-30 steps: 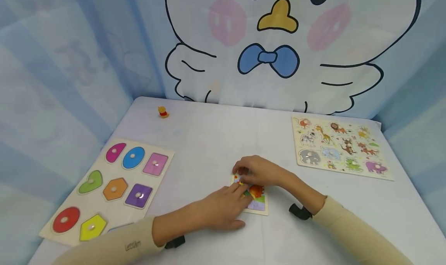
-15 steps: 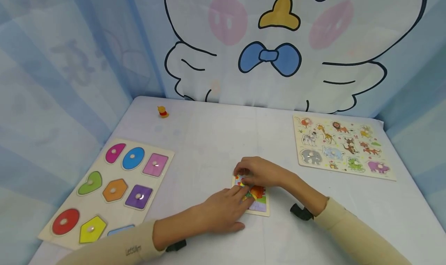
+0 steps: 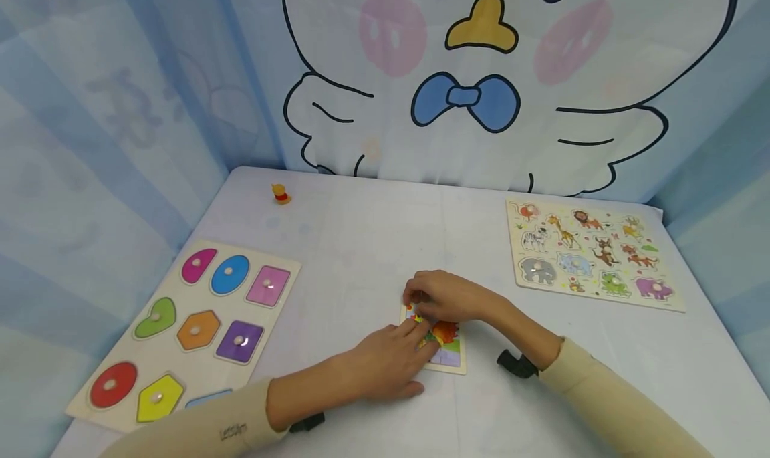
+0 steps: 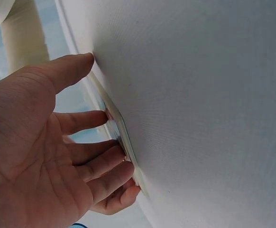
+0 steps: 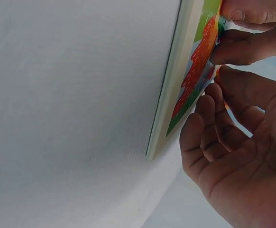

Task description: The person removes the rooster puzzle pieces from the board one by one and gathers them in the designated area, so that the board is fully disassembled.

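A small framed jigsaw puzzle (image 3: 448, 358) with a bright picture lies on the white table before me. My left hand (image 3: 390, 364) reaches over it, nearly straight fingers pressing on the picture, thumb resting on the table. In the left wrist view the fingertips meet the puzzle's thin board (image 4: 114, 110). My right hand (image 3: 448, 295) is at the puzzle's far left corner, its fingers curled at the edge and its thumb over the picture. The right wrist view shows red and green artwork (image 5: 195, 76) inside a pale frame. Whether a loose piece sits between thumb and fingers is hidden.
A shapes knob board (image 3: 198, 327) lies at the left, partly under the left sleeve. At the back right is an animal knob board (image 3: 592, 254). A tiny yellow and red figurine (image 3: 280, 194) stands at the back left. Curtains (image 3: 108, 177) surround the table.
Both hands stay at the puzzle in nearly the same pose. The head view has shifted very slightly.
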{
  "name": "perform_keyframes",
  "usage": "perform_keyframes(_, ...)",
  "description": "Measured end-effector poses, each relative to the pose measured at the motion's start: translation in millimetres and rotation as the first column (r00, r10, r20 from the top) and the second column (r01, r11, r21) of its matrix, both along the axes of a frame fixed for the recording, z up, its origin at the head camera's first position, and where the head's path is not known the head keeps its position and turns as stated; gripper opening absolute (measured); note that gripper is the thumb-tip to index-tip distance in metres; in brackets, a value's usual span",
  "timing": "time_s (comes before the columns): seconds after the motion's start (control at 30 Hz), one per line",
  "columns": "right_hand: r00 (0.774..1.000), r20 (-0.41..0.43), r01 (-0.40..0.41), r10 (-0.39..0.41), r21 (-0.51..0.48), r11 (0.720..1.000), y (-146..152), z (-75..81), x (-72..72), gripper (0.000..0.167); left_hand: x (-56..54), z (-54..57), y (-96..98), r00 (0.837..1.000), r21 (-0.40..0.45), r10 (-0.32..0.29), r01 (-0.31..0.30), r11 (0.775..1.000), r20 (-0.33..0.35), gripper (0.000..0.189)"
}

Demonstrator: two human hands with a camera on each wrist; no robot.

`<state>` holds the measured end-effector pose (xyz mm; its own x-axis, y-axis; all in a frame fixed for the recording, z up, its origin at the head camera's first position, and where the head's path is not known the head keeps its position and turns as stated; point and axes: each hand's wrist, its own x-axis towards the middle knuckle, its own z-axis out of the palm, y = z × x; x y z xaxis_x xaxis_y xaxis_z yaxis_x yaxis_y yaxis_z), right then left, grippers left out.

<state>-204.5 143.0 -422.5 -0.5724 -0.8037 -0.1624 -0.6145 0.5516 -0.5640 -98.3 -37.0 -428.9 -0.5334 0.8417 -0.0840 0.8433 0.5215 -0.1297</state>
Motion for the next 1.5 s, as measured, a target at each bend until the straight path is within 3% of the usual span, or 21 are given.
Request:
perform_keyframes(0.4,1.0,0.009,-0.011,0.011,-0.075,0.997,-5.1,-5.0,-4.7,0.01,-0.8,1.2,3.3,0.999,-0.002,0.026,-0.026,1.0,0.027,0.061)
perform_keyframes(0.67,0.999,0.049,0.005,-0.005,-0.006,1.0,-8.6,-0.5,-3.3,0.011,-0.6,1.3,4.9,1.0,-0.013,0.024,-0.025,1.0,-0.009,0.06)
perform_keyframes(0.9,0.997,0.064,0.045,-0.048,0.054,0.998,-9.7,3.9,1.4,0.014,-0.7,1.7,6.6,0.999,-0.031,0.045,-0.044,0.999,0.027,0.058)
perform_keyframes(1.2,0.993,0.114,0.022,-0.015,-0.063,0.998,1.8,-3.8,3.5,0.013,2.8,1.2,7.9,0.996,-0.034,0.067,-0.065,0.997,0.058,0.061)
perform_keyframes(1.33,0.991,0.132,0.052,-0.037,-0.118,0.992,6.4,-6.8,2.7,0.019,3.8,0.1,8.2,0.996,-0.034,0.07,-0.068,0.997,0.053,0.062)
perform_keyframes(1.5,0.986,0.148,0.101,-0.078,-0.155,0.983,10.2,-8.2,0.3,0.01,4.2,-0.3,8.2,0.998,-0.03,0.064,-0.063,0.998,0.019,0.062)
